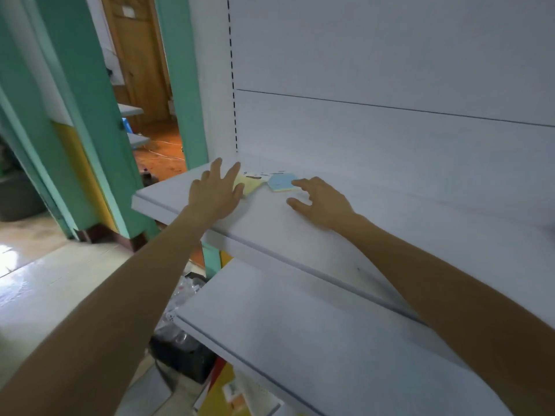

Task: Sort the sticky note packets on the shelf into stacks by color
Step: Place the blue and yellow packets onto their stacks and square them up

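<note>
Both forearms are bare along their whole visible length, with no sleeve edge in the frame. The left hand [214,193] and right hand [322,202] carry no glove, ring, watch or band on the surfaces shown. Fingernails appear short and unpainted, though blur limits detail.

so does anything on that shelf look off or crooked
Slightly. The blue packet lies turned at an angle to the shelf edge, and the yellow packet beside it is skewed too, partly under the left hand. Nothing looks damaged or spilled.
</note>
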Available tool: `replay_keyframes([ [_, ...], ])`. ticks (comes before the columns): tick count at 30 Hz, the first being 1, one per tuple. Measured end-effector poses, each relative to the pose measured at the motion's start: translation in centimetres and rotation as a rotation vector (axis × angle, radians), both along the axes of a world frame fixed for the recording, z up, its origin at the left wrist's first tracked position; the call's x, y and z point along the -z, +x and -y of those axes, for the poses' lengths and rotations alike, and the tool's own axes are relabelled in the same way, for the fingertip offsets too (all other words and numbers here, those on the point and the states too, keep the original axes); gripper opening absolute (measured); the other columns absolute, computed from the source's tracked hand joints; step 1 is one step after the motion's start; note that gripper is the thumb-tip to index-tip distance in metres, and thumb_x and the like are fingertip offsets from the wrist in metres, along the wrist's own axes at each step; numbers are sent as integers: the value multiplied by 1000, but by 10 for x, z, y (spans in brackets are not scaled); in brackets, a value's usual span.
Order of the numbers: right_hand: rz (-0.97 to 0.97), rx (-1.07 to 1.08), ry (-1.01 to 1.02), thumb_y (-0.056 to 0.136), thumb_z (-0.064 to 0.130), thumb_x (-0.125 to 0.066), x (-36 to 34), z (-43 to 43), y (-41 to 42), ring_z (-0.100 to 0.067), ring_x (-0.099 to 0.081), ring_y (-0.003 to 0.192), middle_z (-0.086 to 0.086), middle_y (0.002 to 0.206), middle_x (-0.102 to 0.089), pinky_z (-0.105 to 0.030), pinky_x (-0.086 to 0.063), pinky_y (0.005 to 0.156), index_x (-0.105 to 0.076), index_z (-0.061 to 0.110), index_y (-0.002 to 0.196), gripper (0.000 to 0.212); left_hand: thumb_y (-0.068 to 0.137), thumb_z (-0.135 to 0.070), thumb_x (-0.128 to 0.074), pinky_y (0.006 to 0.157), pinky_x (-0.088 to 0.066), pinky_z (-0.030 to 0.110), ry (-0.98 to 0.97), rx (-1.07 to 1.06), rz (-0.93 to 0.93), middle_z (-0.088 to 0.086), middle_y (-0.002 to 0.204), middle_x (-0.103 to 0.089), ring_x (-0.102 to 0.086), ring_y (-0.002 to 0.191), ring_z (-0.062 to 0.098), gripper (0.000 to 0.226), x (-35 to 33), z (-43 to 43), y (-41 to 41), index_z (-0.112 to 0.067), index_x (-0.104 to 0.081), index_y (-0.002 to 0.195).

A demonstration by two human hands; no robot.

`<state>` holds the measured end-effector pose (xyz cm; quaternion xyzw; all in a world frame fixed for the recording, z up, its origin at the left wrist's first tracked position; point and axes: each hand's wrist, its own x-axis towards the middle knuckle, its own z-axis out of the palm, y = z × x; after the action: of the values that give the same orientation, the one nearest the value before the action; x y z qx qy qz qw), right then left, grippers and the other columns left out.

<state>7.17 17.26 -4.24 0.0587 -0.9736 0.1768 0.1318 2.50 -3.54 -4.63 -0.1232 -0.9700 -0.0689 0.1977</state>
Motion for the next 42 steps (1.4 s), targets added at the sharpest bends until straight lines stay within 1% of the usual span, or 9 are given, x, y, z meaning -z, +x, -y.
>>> replay_keyframes([
  [9, 78, 163, -185, 85, 50, -51, 7, -1, -107, -27, -44, 126, -12, 134, -47, -41, -38, 104, -41, 22, 133, 56, 95, -44, -31, 103, -32, 45, 37, -4, 231, 14, 146, -32, -33, 132, 32, 51, 6, 6, -70, -25, -23, 142],
  [13, 72, 200, -219, 81, 55, -53, 7, 5, -130, -26, -44, 127, -12, 134, -48, -41, -38, 102, -42, 21, 131, 62, 94, -49, -30, 102, -34, 45, -4, 17, 237, 16, 139, -41, -38, 129, 33, 54, 3, 8, -93, -24, -26, 141],
  [18, 309, 291, -30, 81, 56, -52, 12, 14, -143, -31, -38, 127, -7, 132, -50, -37, -33, 101, -39, 17, 129, 64, 86, -60, -39, 101, -35, 39, -96, 83, 401, 10, 137, -48, -45, 126, 30, 61, -3, 8, -113, -26, -34, 137],
  [27, 184, 316, -309, 78, 28, -68, 7, 25, -129, -31, -46, 119, -15, 133, -33, -30, -38, 96, -43, 18, 131, 59, 75, -31, -73, 94, -40, 30, 262, 297, 507, 14, 128, -52, -51, 117, 26, 67, -14, 7, -130, -20, -41, 133],
  [30, 124, 302, -377, 79, 16, -66, 6, 24, -123, -29, -43, 121, -18, 133, -28, -25, -37, 95, -46, 18, 129, 54, 76, -9, -70, 88, -40, 29, 405, 414, 480, 10, 129, -50, -48, 116, 26, 62, -17, 4, -132, -18, -44, 132],
  [33, -22, 301, -475, 76, 0, -58, 7, 20, -121, -27, -51, 112, -21, 131, -44, -20, -42, 80, -55, 12, 122, 48, 76, 5, -60, 79, -40, 29, 636, 480, 467, 3, 112, -48, -46, 99, 20, 56, -14, 1, -138, -19, -50, 125],
  [35, -136, 324, -499, 76, -7, -49, 4, 16, -117, -28, -51, 111, -20, 128, -49, -21, -41, 77, -56, 11, 122, 50, 75, 6, -58, 78, -42, 34, 785, 475, 451, 0, 106, -46, -46, 93, 21, 51, -11, 0, -141, -20, -52, 119],
  [37, -205, 328, -503, 78, -9, -43, 0, 12, -113, -28, -48, 113, -20, 129, -46, -21, -36, 88, -53, 12, 125, 53, 76, 4, -60, 78, -42, 34, 870, 460, 422, -2, 105, -46, -46, 92, 20, 48, -8, -1, -141, -19, -52, 117],
  [42, -222, 308, -423, 80, -7, -41, -3, 2, -105, -18, -41, 92, -18, 125, -43, -26, -37, 82, -46, 16, 129, 55, 76, 2, -64, 82, -41, 31, 978, 480, 359, -5, 105, -46, -46, 96, 16, 47, -3, -2, -141, -16, -50, 117],
])
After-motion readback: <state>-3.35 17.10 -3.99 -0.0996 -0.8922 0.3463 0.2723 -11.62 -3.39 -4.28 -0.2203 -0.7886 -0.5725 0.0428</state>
